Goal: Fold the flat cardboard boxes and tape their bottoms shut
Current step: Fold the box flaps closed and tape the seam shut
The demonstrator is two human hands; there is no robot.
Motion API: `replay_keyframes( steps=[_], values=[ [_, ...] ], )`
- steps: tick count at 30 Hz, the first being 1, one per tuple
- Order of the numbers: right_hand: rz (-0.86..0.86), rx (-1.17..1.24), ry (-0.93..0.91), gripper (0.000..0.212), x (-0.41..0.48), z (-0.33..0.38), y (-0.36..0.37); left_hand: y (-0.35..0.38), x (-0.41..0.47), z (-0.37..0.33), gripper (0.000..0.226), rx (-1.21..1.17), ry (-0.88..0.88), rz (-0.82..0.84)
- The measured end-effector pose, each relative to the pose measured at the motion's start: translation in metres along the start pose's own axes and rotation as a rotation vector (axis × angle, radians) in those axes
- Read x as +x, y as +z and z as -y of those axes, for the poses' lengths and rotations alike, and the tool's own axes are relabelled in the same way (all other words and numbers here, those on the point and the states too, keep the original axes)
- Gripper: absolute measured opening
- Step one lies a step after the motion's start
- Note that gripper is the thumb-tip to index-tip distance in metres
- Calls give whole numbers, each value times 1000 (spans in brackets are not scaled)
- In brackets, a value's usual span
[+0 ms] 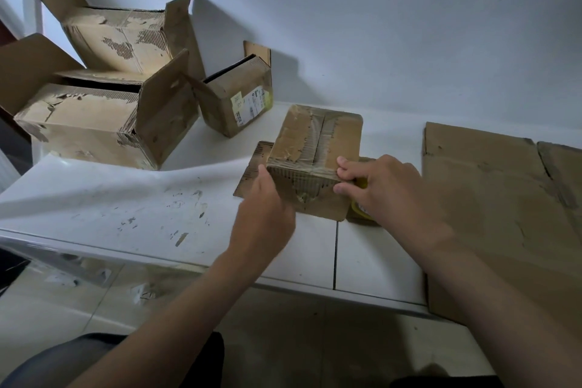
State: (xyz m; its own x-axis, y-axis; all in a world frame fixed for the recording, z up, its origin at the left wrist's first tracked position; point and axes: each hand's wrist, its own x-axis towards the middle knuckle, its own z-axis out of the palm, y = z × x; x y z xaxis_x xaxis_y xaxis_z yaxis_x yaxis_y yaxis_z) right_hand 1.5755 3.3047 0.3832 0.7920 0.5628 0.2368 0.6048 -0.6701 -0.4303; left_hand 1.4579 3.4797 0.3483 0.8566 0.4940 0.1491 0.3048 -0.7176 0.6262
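Note:
A small cardboard box (318, 142) stands upside down on the white table (132, 198), its taped bottom seam facing up and its loose flaps spread on the table. My left hand (267, 208) holds the box's near left corner. My right hand (384, 189) lies at the near right corner, fingertips on the tape at the box's edge, and a yellow tape roll (362, 209) shows beneath it. Whether that hand grips the roll is hidden. A flat cardboard sheet (491, 198) lies on the right of the table.
Three folded boxes stand at the back left: a large one (91, 126), another leaning behind it (122, 38), and a small labelled one (239, 101). A white wall runs close behind. The table's front edge lies just below my forearms.

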Motion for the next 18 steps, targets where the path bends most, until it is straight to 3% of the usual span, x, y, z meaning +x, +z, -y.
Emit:
replay_keyframes(
  steps=[3, 6, 8, 11, 13, 17, 18],
  values=[
    [13, -32, -18, 22, 1, 4, 1, 8, -7, -4, 92, 67, 1, 83],
    [40, -11, -51, 25, 5, 11, 5, 2, -1, -7, 85, 151, 13, 9],
    [83, 159, -90, 37, 6, 16, 6, -2, 1, -7, 77, 194, 140, -67],
    [136, 492, -55, 51, 7, 16, -4, -2, 6, -1, 56, 180, 287, 37],
    [115, 530, 12, 47, 7, 4, -11, 0, 13, 4, 50, 141, 279, 76],
    [137, 433, 191, 20, -4, -19, -8, 3, 30, 1, 38, -76, 210, -14],
    [163, 455, 199, 24, -7, -22, -6, 5, 33, -1, 36, -123, 183, -33]
  ],
)
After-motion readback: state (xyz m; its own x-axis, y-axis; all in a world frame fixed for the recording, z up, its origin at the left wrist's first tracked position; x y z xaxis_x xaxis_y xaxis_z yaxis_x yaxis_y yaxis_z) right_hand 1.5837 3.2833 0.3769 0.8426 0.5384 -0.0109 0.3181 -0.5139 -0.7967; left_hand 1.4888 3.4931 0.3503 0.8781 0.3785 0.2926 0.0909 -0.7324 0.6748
